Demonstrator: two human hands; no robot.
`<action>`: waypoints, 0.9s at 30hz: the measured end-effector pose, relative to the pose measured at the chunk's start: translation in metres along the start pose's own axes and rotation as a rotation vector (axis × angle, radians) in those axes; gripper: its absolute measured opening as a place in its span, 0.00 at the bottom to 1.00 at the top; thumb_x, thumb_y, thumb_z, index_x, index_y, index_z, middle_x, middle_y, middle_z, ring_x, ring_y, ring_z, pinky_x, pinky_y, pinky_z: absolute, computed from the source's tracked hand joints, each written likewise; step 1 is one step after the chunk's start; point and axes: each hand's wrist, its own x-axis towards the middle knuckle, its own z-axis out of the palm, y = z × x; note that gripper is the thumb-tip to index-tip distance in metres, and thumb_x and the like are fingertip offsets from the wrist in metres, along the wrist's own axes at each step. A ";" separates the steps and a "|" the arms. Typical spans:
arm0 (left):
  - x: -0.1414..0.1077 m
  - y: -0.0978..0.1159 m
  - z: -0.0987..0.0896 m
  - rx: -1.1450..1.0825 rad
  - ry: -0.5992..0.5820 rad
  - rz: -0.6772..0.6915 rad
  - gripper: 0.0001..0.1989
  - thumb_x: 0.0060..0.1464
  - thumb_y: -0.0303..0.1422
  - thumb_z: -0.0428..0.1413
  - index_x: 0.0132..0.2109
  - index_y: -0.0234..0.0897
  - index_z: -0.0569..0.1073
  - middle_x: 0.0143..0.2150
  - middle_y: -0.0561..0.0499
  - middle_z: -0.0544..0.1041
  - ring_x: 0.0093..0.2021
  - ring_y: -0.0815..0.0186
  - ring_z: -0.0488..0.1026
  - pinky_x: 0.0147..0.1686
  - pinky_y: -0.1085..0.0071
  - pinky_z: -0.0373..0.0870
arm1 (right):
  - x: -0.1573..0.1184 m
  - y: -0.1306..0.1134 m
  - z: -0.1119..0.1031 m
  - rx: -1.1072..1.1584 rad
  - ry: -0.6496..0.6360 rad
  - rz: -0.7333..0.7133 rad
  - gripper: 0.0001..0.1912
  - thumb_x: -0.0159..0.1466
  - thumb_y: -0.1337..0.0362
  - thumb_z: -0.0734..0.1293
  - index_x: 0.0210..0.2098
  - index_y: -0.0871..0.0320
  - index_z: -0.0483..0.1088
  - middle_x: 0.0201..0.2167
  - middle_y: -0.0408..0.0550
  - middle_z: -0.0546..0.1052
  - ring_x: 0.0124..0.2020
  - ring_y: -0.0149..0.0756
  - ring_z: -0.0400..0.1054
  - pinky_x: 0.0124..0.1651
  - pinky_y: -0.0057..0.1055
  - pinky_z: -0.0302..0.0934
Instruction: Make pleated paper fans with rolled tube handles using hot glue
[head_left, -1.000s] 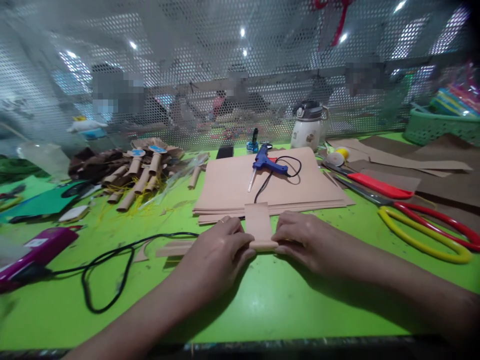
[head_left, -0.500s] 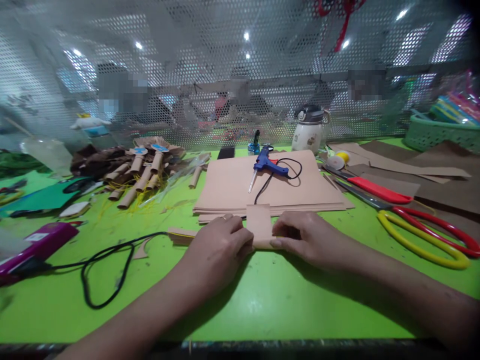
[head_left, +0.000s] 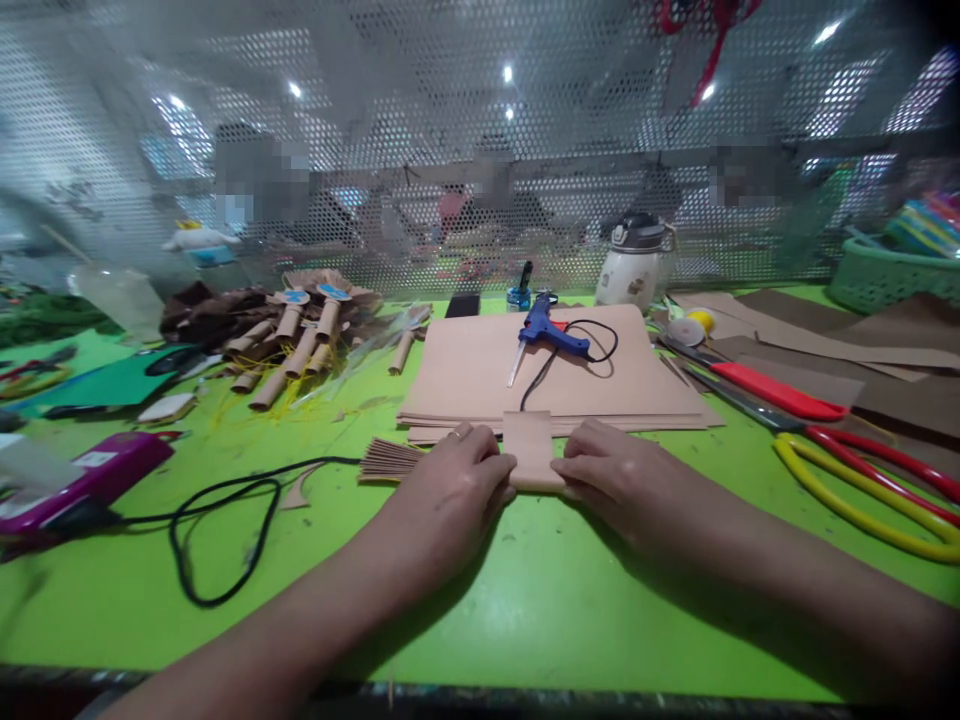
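A strip of brown kraft paper (head_left: 528,448) lies between my hands, its near edge rolled or folded over. My left hand (head_left: 459,490) is closed with its fingertips pinching the left end of that roll. At the right end, my right hand (head_left: 624,475) pinches the same roll between thumb and fingers. A fringed bundle of brown paper (head_left: 388,460) juts out to the left of my left hand; its other end is hidden. Just beyond the strip, a blue glue gun (head_left: 551,330) rests on a stack of brown paper sheets (head_left: 465,370).
Large scissors (head_left: 832,490) with red and yellow handles lie at the right. To the left are a purple device (head_left: 112,470), a looped black cord (head_left: 176,530) and paper tubes with fringe (head_left: 300,350). A jug (head_left: 634,265) stands at the back near a perforated screen (head_left: 420,120).
My right fingers have closed down onto the roll's right end. More of the fringed bundle shows beside my left hand. The whole view has shifted slightly.
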 end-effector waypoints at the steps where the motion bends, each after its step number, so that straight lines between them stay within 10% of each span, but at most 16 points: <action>1: 0.000 -0.001 0.001 -0.006 0.000 0.001 0.11 0.64 0.31 0.50 0.43 0.35 0.77 0.38 0.45 0.72 0.40 0.59 0.67 0.37 0.64 0.64 | 0.000 0.001 -0.001 0.007 -0.009 0.003 0.12 0.71 0.67 0.59 0.37 0.60 0.74 0.35 0.50 0.69 0.35 0.35 0.62 0.34 0.31 0.54; 27: -0.001 0.004 -0.016 0.278 0.179 0.324 0.08 0.62 0.24 0.49 0.44 0.29 0.72 0.36 0.44 0.73 0.36 0.58 0.65 0.38 0.61 0.67 | -0.001 -0.002 -0.031 0.446 -0.145 0.089 0.16 0.71 0.58 0.57 0.30 0.60 0.65 0.28 0.43 0.66 0.30 0.32 0.60 0.34 0.29 0.54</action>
